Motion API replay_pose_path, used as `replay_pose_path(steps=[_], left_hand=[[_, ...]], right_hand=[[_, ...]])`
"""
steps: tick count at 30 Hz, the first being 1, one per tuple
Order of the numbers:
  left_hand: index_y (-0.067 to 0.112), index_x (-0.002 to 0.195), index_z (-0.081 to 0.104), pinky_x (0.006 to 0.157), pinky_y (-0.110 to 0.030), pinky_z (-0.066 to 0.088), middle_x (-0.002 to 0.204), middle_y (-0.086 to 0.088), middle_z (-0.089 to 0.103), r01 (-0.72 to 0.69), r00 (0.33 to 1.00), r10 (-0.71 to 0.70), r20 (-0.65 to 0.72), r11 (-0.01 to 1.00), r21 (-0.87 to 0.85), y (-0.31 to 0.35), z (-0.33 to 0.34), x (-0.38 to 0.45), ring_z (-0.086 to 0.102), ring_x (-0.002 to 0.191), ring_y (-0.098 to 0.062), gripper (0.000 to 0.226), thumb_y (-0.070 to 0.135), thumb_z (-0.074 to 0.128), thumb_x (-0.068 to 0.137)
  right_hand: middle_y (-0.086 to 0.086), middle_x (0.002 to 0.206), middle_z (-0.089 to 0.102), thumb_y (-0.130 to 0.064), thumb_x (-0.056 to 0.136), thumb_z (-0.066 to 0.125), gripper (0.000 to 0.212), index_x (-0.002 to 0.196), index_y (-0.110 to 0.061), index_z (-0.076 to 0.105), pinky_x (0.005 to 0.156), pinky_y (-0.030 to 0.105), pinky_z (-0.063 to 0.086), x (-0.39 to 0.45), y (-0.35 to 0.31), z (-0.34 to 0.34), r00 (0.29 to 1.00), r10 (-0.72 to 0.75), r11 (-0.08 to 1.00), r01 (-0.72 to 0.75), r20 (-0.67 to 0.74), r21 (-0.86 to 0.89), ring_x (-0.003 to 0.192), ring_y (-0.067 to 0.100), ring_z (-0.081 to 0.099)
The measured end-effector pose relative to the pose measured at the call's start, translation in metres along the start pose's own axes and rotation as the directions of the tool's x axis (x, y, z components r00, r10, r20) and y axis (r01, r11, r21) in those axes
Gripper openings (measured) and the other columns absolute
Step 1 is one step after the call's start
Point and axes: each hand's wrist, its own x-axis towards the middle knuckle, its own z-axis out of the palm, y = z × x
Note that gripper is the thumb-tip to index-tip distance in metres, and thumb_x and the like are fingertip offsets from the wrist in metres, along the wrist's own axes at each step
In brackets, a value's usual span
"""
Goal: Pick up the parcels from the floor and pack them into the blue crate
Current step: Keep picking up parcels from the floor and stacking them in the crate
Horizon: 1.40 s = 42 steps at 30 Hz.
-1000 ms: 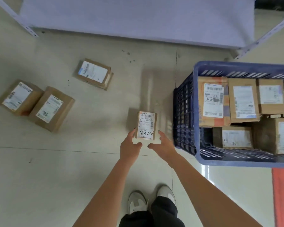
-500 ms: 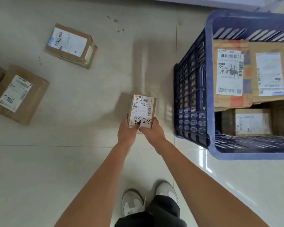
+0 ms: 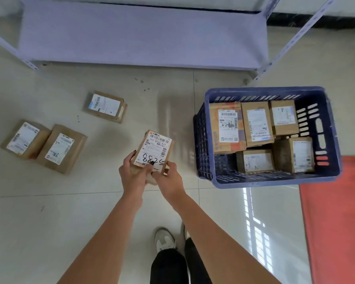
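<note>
Holding the small parcel marked 8825 (image 3: 154, 152) by its near end, the left hand (image 3: 134, 174) and right hand (image 3: 169, 178) each make a grip with curled fingers. The parcel is up off the floor (image 3: 90, 212), its long side pointing away from the person. The blue crate (image 3: 275, 181) sits to the right, nearer the right hand, so the parcel must go right and over the crate's near-left wall. I think it fits best in the near-left corner, where the crate bottom shows. Three more parcels lie on the floor to the left.
</note>
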Motion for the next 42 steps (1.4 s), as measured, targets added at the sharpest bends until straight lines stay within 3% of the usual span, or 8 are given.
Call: replay_pose_path(steps=[5, 11, 18, 21, 25, 32, 36, 42], left_hand=[[0.036, 0.111, 0.056, 0.069, -0.035, 0.053, 0.111, 0.005, 0.064, 0.006, 0.994, 0.001, 0.113, 0.998, -0.059, 0.061, -0.010, -0.022, 0.061, 0.105, -0.023, 0.056, -0.002, 0.068, 0.072], [0.036, 0.098, 0.061, 0.068, -0.040, 0.055, 0.102, 0.008, 0.067, 0.010, 0.904, -0.012, 0.428, 1.000, 0.007, 0.102, 0.014, -0.040, 0.062, 0.101, -0.021, 0.057, -0.013, 0.060, 0.071], [0.036, 0.103, 0.060, 0.066, -0.035, 0.057, 0.113, 0.008, 0.058, -0.115, 0.760, -0.031, 0.649, 0.977, 0.181, 0.112, 0.083, -0.078, 0.060, 0.103, -0.019, 0.069, -0.022, 0.060, 0.067], [0.034, 0.116, 0.053, 0.064, -0.032, 0.057, 0.119, 0.009, 0.053, -0.102, 0.767, -0.031, 0.641, 0.980, 0.170, 0.099, 0.119, -0.089, 0.059, 0.104, -0.018, 0.075, -0.024, 0.058, 0.069], [0.022, 0.134, 0.041, 0.072, -0.036, 0.056, 0.116, 0.000, 0.061, 0.001, 0.820, -0.087, 0.566, 0.989, 0.149, 0.068, 0.164, -0.103, 0.061, 0.104, -0.022, 0.074, -0.020, 0.058, 0.075], [0.018, 0.122, 0.053, 0.085, -0.034, 0.051, 0.123, -0.008, 0.063, -0.027, 0.916, -0.108, 0.387, 0.945, 0.326, -0.004, 0.218, -0.117, 0.060, 0.105, -0.023, 0.035, 0.001, 0.044, 0.093], [0.019, 0.131, 0.047, 0.075, -0.027, 0.049, 0.122, -0.006, 0.061, -0.011, 0.962, -0.101, 0.252, 0.913, 0.409, -0.039, 0.231, -0.105, 0.059, 0.101, -0.021, 0.038, 0.007, 0.041, 0.095], [0.014, 0.134, 0.044, 0.090, -0.036, 0.049, 0.124, -0.011, 0.059, 0.020, 0.977, -0.115, 0.178, 0.886, 0.464, -0.064, 0.238, -0.089, 0.058, 0.109, -0.026, 0.042, 0.005, 0.043, 0.093]], right_hand=[[-0.008, 0.103, 0.057, -0.034, 0.088, 0.055, 0.053, 0.134, -0.017, 0.036, 0.091, 0.035, 0.048, -0.024, -0.041, -0.030, 1.000, 0.006, 0.986, -0.002, -0.023, 0.166, 0.096, 0.011, 0.055], [-0.002, 0.122, 0.056, -0.036, 0.085, 0.064, 0.061, 0.136, -0.028, 0.031, 0.090, 0.041, 0.050, -0.038, -0.071, -0.098, 0.996, -0.017, 0.935, 0.047, -0.087, 0.351, 0.112, 0.019, 0.052], [0.000, 0.093, 0.071, -0.024, 0.081, 0.070, 0.022, 0.099, -0.024, 0.058, 0.071, 0.026, 0.056, -0.058, -0.049, -0.194, 0.998, -0.029, 0.931, 0.048, -0.060, 0.361, 0.088, 0.013, 0.067], [0.003, 0.107, 0.070, -0.023, 0.081, 0.070, 0.034, 0.113, -0.022, 0.058, 0.085, 0.030, 0.053, -0.061, -0.035, -0.233, 0.999, -0.028, 0.947, 0.037, -0.032, 0.320, 0.100, 0.017, 0.066], [0.001, 0.107, 0.068, -0.018, 0.080, 0.071, 0.039, 0.116, -0.023, 0.055, 0.071, 0.021, 0.054, -0.060, -0.024, -0.280, 0.997, -0.049, 0.966, 0.060, -0.051, 0.251, 0.095, 0.014, 0.067], [0.012, 0.121, 0.064, -0.021, 0.082, 0.070, 0.047, 0.123, -0.007, 0.053, 0.098, 0.040, 0.049, -0.030, 0.011, -0.324, 0.998, 0.049, 0.999, -0.048, -0.047, 0.010, 0.108, 0.026, 0.063], [0.005, 0.119, 0.065, -0.028, 0.083, 0.069, 0.041, 0.118, -0.010, 0.057, 0.091, 0.030, 0.049, -0.003, 0.029, -0.328, 0.999, 0.006, 0.981, -0.015, -0.050, -0.193, 0.100, 0.017, 0.061], [0.006, 0.122, 0.063, -0.028, 0.085, 0.066, 0.045, 0.123, -0.007, 0.054, 0.095, 0.037, 0.049, 0.030, 0.049, -0.326, 0.999, 0.009, 0.951, -0.023, -0.046, -0.310, 0.111, 0.024, 0.059]])
